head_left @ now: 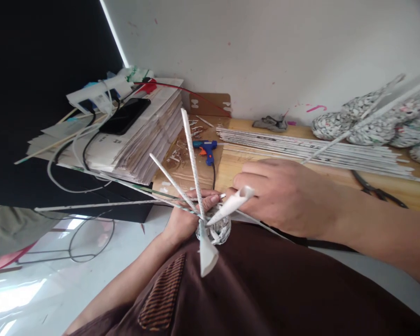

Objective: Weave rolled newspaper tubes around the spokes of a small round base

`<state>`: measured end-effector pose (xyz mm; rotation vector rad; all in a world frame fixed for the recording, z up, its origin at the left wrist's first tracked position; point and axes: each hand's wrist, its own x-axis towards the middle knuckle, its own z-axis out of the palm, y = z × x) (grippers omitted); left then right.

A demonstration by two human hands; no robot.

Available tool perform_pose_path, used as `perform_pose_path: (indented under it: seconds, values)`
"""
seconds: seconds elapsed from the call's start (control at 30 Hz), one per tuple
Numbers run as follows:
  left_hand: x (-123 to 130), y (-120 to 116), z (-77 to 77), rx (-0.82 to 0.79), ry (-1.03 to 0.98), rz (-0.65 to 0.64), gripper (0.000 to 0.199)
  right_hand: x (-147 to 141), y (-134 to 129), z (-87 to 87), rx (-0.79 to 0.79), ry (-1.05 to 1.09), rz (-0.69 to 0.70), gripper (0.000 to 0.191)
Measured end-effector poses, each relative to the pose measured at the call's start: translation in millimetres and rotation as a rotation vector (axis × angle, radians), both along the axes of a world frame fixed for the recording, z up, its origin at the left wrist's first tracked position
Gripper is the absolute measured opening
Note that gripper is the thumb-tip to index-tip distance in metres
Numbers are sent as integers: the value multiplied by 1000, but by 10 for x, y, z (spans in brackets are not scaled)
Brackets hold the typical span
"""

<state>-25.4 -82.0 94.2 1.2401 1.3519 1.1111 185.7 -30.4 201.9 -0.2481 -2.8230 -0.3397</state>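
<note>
Low in the middle, my left hand [185, 219] is closed around a small round woven piece of rolled paper [221, 229], its thumb pressed on top. Several thin paper tubes [192, 158] stick out from the weave, upward and to the left. Two of them have wide, flared ends, and one flared tube [233, 204] points toward my right hand. My right hand [273, 196] is a fist just right of the weave, closed on a long paper tube [331, 142] that slants up to the right. Its fingertips are partly hidden.
A blue glue gun [207, 148] lies on cardboard beside a paper stack [150, 144] bearing a phone [126, 115] and cables. Along the wooden table [231, 170] lies a bundle of paper tubes [311, 151]. Woven paper pieces [374, 121] and scissors [378, 191] are at right.
</note>
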Motion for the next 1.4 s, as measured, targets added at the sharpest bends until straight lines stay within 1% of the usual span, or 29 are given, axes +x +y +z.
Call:
perform_pose_path:
  seconds: [0.13,0.3,0.53,0.73,0.87,0.97,1.07,1.2,1.4]
  values:
    - [-4,20,37,-10,39,-25,35,-32,19,-18,-2,-15,-3,23]
    - [-12,18,47,27,75,-33,31,-24,18,-50,-37,4,-38,22]
    - [-7,19,36,-5,43,-41,33,-19,6,-126,-89,43,-67,21]
    - [-2,2,31,-13,51,3,33,36,8,-172,-71,109,-93,21]
    - [1,8,64,-33,66,-44,35,44,16,-159,-103,61,-107,20]
    - [1,13,78,-49,80,-66,35,37,15,-143,-160,18,-108,20]
    - [-2,14,69,-25,98,-61,34,34,12,-149,-196,40,-97,20]
    - [-7,19,51,-39,100,-56,34,25,12,-189,-216,73,-77,21]
    - [0,26,61,-28,104,-95,30,13,12,-237,-215,63,-62,22]
